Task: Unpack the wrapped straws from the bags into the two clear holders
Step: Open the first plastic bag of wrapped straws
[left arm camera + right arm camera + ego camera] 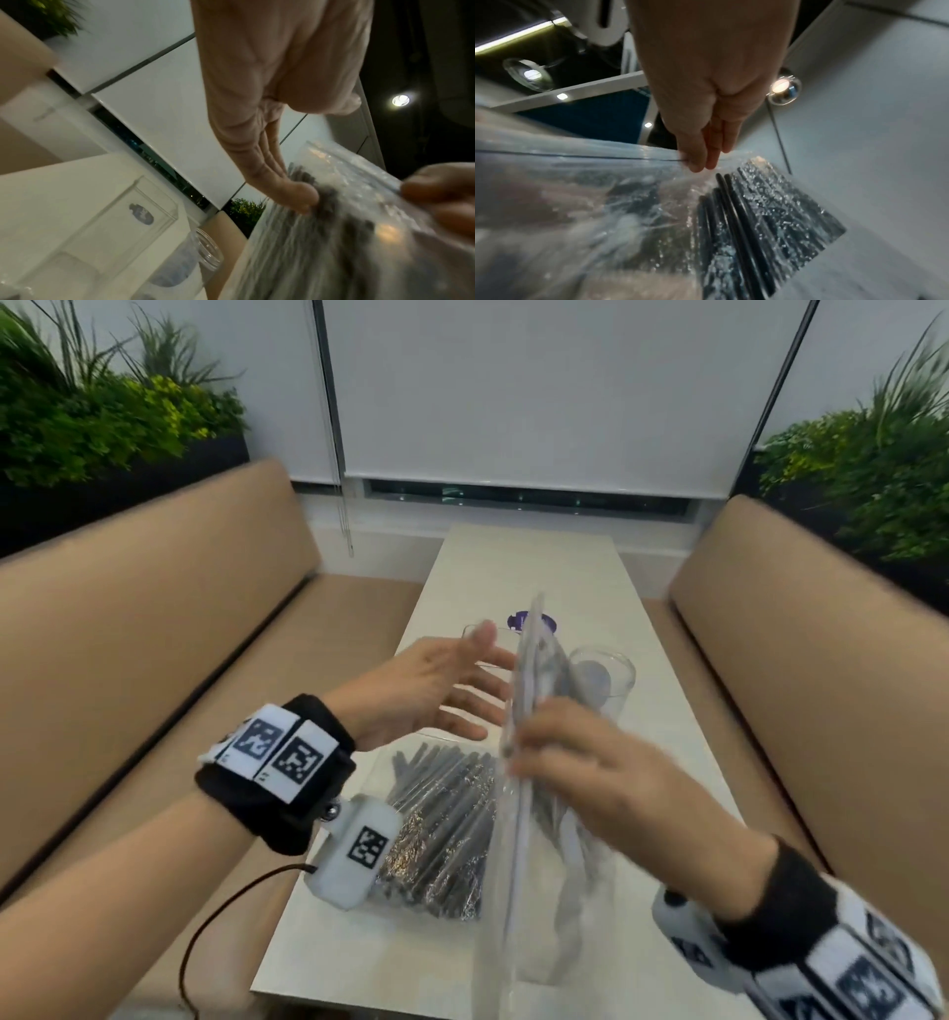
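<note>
The right hand (570, 762) pinches the top edge of a clear bag (534, 814) of wrapped straws and holds it upright above the desk (513, 557). The left hand (426, 690) is spread, its fingers straight, touching the bag's side (blurred). A second bag (441, 819) lies flat under both hands. Two clear holders (608, 675) stand just beyond the hands.

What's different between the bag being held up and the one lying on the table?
The lifted bag stands on edge in the air, pinched near its top by the right hand; the bag on the table lies flat, untouched. The left hand is open, reaching toward the lifted bag only. Both are clear plastic bags holding dark wrapped straws.
</note>
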